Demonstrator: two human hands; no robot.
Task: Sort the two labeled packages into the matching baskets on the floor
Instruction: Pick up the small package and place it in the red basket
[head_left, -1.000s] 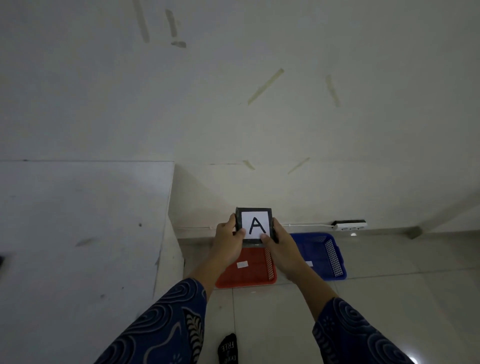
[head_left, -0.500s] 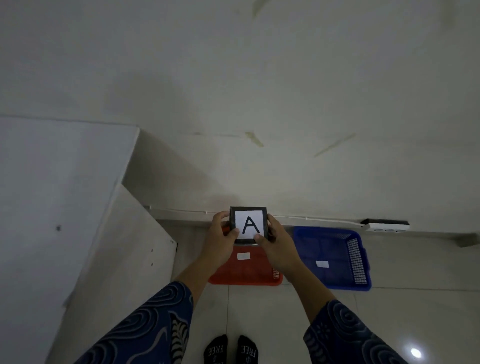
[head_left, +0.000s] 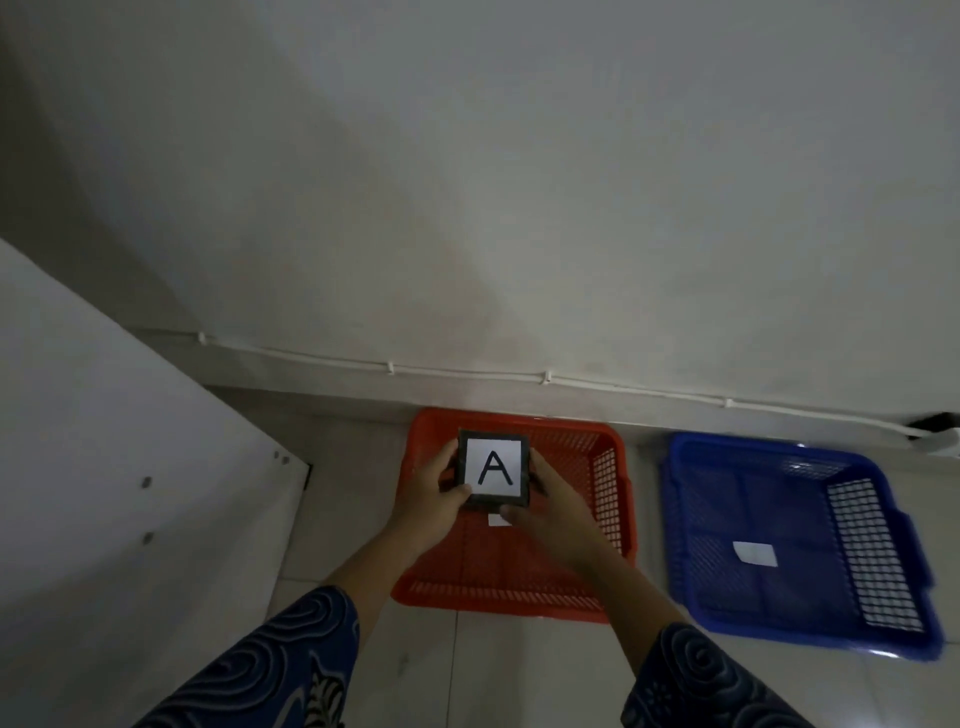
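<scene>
A small dark package with a white label marked "A" is held over the red basket on the floor. My left hand grips its left side and my right hand grips its right side and lower corner. A small white tag lies on the red basket's bottom, partly hidden below the package. To the right stands the blue basket with a white tag inside. The second package is not in view.
A white cabinet or table side rises close on the left. The wall runs behind the baskets with a white cable along its base and a power strip at the far right. Tiled floor lies in front.
The view has dropped and come closer to the baskets. Both hands have carried the "A" package down over the red basket, still gripping it.
</scene>
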